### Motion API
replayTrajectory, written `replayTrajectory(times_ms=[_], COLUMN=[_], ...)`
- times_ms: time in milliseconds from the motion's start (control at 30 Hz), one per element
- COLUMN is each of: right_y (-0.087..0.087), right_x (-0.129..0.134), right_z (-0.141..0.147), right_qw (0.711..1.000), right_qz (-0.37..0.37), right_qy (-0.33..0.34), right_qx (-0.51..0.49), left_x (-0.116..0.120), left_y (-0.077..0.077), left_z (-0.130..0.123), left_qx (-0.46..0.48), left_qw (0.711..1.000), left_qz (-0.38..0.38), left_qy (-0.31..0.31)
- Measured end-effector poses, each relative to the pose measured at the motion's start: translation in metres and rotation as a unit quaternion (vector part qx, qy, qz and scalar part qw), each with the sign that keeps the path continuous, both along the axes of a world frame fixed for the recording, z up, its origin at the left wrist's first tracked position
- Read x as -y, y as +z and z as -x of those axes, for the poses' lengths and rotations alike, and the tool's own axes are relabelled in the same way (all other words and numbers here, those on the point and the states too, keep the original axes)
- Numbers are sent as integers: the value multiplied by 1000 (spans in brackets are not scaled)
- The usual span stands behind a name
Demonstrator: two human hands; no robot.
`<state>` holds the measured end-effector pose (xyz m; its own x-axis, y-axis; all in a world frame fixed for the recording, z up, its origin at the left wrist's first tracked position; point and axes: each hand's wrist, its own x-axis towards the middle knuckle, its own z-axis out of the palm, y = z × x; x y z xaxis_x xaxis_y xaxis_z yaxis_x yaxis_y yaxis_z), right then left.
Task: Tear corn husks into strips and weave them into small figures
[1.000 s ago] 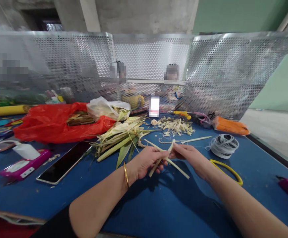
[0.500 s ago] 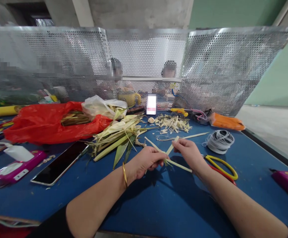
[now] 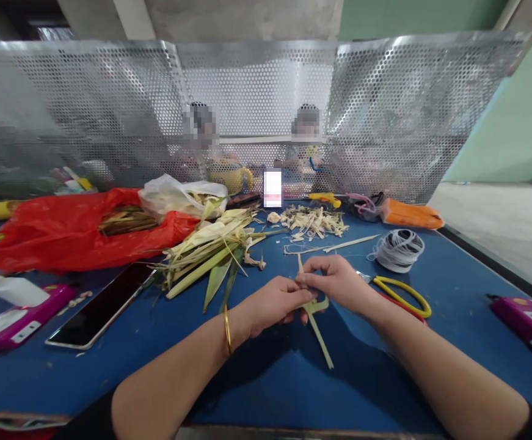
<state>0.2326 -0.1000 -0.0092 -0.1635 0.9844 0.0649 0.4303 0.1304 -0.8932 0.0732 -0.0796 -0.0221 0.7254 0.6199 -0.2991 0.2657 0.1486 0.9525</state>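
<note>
Pale green leaf strips (image 3: 319, 337) are crossed and folded between my two hands, above the blue table. My left hand (image 3: 278, 304), with a gold bangle at the wrist, pinches them from the left. Fingers of my right hand (image 3: 334, 280) close on the same strips from the right, touching my left fingertips. One strip end points down toward me, another points up past the right fingers, and a bend shows under the right hand. A pile of husk leaves (image 3: 220, 250) lies beyond my left hand. Behind the hands is a loose strip (image 3: 352, 243).
Scissors (image 3: 405, 294) and a string roll (image 3: 398, 250) lie right, near an orange packet (image 3: 411, 214). Leaf scraps (image 3: 316, 221) are further back. At left are a phone (image 3: 103, 305), purple device (image 3: 25, 318) and red bag (image 3: 73, 235). Two people sit behind the perforated screen (image 3: 256, 85).
The strips have turned, so the long end that pointed right now points down toward me. My right hand has come in against my left. The view has shifted slightly.
</note>
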Motion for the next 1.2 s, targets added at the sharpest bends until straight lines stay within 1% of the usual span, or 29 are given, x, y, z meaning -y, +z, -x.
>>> replayTrajectory(times_ms=[33, 67, 200, 300, 367, 400, 433, 467, 533, 567, 600, 633, 700, 733, 767, 800, 900, 1000, 1133, 1200], right_y=[0, -1, -6, -11, -10, -8, -5, -1, 9, 13, 16, 17, 15, 12, 8, 4, -3, -5, -9, -11], right_x=[0, 0, -2, -5, -7, -7, -7, -5, 1, 5, 9, 14, 20, 21, 22, 21, 17, 12, 8, 8], right_z=[1, 1, 4, 3, -2, -5, -8, -11, -13, -13, -11, -8, 0, 4, 8, 11, 14, 12, 11, 12], right_qw=[1000, 998, 986, 983, 981, 974, 963, 945, 897, 875, 857, 843, 817, 801, 789, 781, 768, 756, 732, 733], right_qz=[5, -6, -111, -118, -127, -150, -189, -237, -341, -381, -415, -438, -448, -447, -437, -428, -407, -404, -432, -453], right_qy=[-20, -44, -121, -139, -141, -146, -156, -170, -193, -188, -165, -121, -5, 44, 83, 106, 131, 132, 109, 110], right_qx=[-22, -33, -21, 5, 50, 82, 114, 147, 204, 231, 257, 287, 362, 396, 424, 443, 476, 498, 515, 495], left_x=[0, -1, -3, -2, -1, -1, -2, -3, -8, -10, -13, -16, -19, -19, -19, -18, -16, -16, -17, -17], left_y=[0, 0, 0, 1, 3, 3, 3, 3, 2, 2, 2, 3, 5, 6, 7, 8, 8, 5, 1, 2], left_z=[0, 1, 4, 4, 3, 3, 3, 3, 4, 5, 6, 6, 7, 6, 6, 6, 4, 3, 2, 1], left_qx=[5, 11, 31, 28, 17, 15, 16, 24, 59, 83, 106, 129, 175, 193, 207, 215, 221, 228, 230, 234], left_qw=[1000, 1000, 999, 999, 1000, 1000, 999, 998, 990, 982, 972, 962, 942, 936, 933, 934, 939, 935, 928, 926], left_qz=[0, -2, -23, -18, -9, -4, 3, 17, 63, 92, 124, 155, 201, 209, 206, 195, 161, 158, 170, 162], left_qy=[-5, -10, -26, -30, -12, 5, 29, 56, 115, 143, 167, 186, 206, 208, 208, 207, 209, 220, 238, 248])
